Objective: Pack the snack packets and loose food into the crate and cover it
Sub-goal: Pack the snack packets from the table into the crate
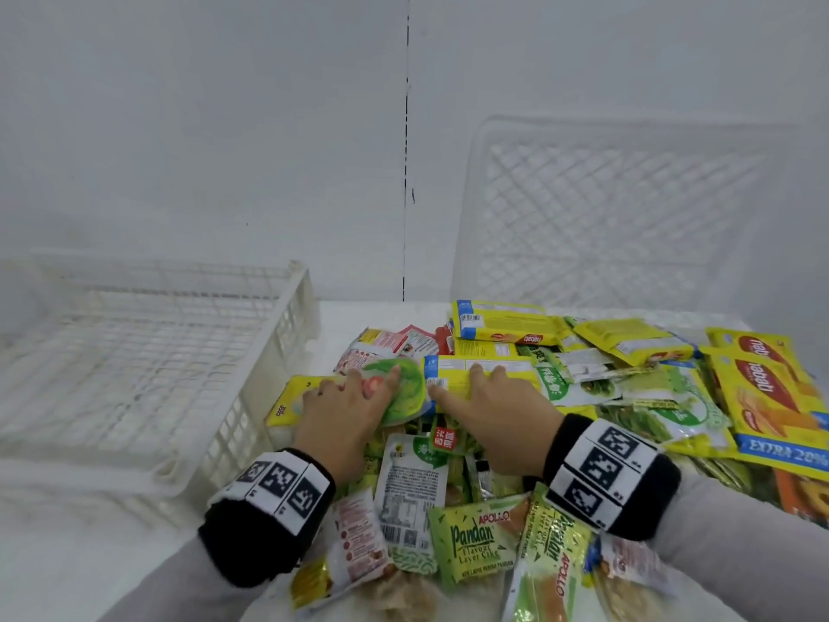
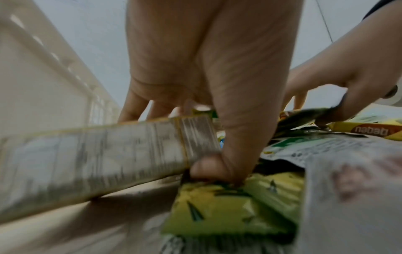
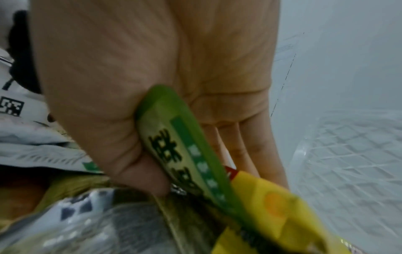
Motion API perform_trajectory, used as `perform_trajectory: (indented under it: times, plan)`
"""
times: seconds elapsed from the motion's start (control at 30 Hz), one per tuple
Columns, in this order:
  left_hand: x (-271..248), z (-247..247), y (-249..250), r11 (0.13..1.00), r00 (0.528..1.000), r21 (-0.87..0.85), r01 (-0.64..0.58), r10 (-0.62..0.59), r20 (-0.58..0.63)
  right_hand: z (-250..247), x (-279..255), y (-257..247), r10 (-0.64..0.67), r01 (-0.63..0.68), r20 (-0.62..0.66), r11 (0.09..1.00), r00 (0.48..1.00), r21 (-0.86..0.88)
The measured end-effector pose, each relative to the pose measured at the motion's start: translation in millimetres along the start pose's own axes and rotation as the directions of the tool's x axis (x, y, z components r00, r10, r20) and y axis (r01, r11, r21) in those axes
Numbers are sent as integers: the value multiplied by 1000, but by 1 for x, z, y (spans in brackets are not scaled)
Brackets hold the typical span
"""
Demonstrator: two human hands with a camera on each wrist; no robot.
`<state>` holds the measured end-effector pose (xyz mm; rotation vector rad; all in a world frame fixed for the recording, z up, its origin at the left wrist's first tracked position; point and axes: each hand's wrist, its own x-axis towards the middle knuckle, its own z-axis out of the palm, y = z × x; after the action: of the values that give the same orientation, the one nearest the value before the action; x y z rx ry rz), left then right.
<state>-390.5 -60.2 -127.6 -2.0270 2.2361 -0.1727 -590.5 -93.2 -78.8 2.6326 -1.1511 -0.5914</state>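
A heap of snack packets (image 1: 583,374) covers the table to the right of the empty white crate (image 1: 278,352). My left hand (image 1: 354,397) grips a long yellow packet (image 1: 291,397) beside the crate wall. Its thumb (image 2: 208,168) is under the packet (image 2: 97,154) and its fingers are over the far edge. A round green packet (image 1: 406,388) lies between my hands. My right hand (image 1: 484,392) rests on a yellow Nabati packet (image 1: 453,374) with a blue end. Its thumb pinches a green packet (image 3: 174,137) against the palm, above a yellow one (image 3: 272,206).
The white lattice lid (image 1: 619,208) leans against the wall at the back right. Pandan cake packets (image 1: 475,540) and some loose brownish food (image 1: 403,594) lie near my wrists. Large Nabati packs (image 1: 771,397) sit at the far right. The crate wall (image 2: 43,77) is close on my left.
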Motion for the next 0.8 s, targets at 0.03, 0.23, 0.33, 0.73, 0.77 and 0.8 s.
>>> perform_trajectory:
  times: [0.03,0.23,0.33,0.73,0.77,0.8]
  plan:
    - [0,-1,1,1000,1000,3,-3,3,-21,-2,0,2,-23,23,-34,1000,999,6]
    - [5,-19,-7,983,979,-184,-1,-37,-202,-25,-3,38,-77,108,-220,985,972,135]
    - [5,-37,-11,918,951,-391,65,-176,-254,-36,-4,66,-16,115,-273,928,962,353]
    - [75,-70,-24,-271,916,-955,122,-339,213,-40,80,188,312,-281,101,610,945,741]
    - [82,-63,-24,-270,904,-947,176,-336,264,-37,85,189,328,-306,113,627,938,717]
    - [89,-56,-25,-247,889,-944,217,-348,296,-33,89,189,339,-323,120,643,933,694]
